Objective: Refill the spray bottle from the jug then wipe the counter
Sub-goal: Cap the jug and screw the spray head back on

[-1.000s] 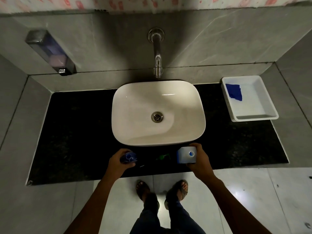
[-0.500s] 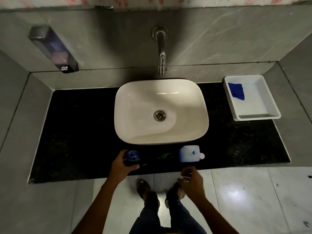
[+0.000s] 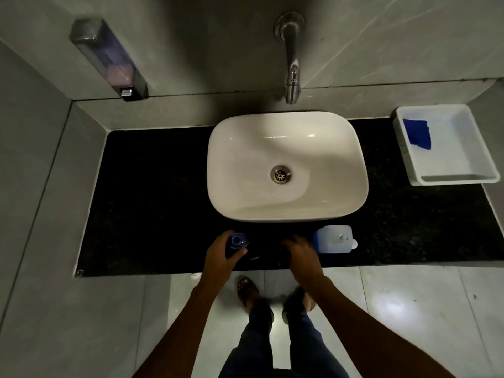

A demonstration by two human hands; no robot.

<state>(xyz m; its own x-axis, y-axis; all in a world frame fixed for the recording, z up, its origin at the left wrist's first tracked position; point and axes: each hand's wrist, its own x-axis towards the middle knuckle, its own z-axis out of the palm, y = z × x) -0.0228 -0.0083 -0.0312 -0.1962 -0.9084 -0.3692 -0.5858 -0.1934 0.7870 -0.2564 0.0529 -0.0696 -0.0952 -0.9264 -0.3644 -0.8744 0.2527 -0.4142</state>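
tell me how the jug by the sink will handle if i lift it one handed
The jug looks like thin translucent plastic, so its walls may flex if squeezed. Its blocky shape and flat stance suggest it won't roll or tip easily. How full it is can't be seen from above, so its weight is a guess; its cap seems off, so tilting could spill.

A black speckled stone desk (image 3: 152, 192) carries a white oval basin (image 3: 286, 167), a white plastic tray (image 3: 447, 178), a translucent jug (image 3: 334, 240) and a blue spray bottle (image 3: 236, 242)
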